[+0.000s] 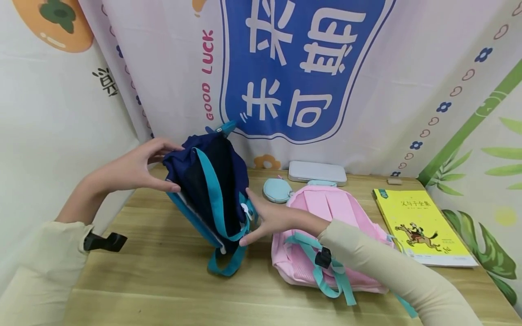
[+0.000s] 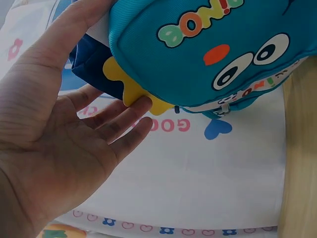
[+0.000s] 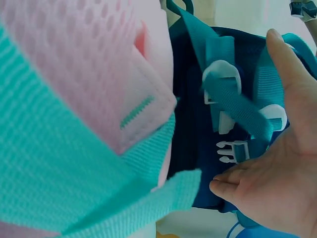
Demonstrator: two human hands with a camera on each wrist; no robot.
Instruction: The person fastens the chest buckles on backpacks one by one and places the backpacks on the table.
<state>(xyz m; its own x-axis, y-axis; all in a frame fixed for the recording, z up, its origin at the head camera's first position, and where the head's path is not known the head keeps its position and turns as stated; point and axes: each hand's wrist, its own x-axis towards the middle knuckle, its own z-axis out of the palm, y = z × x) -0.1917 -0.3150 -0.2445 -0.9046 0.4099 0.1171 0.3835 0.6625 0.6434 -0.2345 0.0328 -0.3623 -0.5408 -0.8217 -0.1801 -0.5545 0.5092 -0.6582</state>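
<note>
A dark blue and teal backpack (image 1: 214, 185) leans tilted on the table, its straps facing up. At its upper left, my left hand (image 1: 134, 167) spreads thumb and fingers around the edge. In the left wrist view, that hand's (image 2: 69, 144) fingers touch the yellow trim (image 2: 131, 91) beside the teal cartoon front (image 2: 198, 54). My right hand (image 1: 275, 216) is at the backpack's right side, thumb apart from the fingers. In the right wrist view, the right hand (image 3: 280, 173) rests its fingertips against the blue fabric, near a white buckle (image 3: 233, 151) and teal straps (image 3: 242, 109).
A pink backpack (image 1: 330, 203) with mint straps lies on the wooden table (image 1: 163, 290), beneath my right forearm. Behind it are a round light-blue pouch (image 1: 277, 190) and a white case (image 1: 317, 172). A yellow book (image 1: 422, 226) lies at the right; a printed curtain (image 1: 171, 68) hangs behind.
</note>
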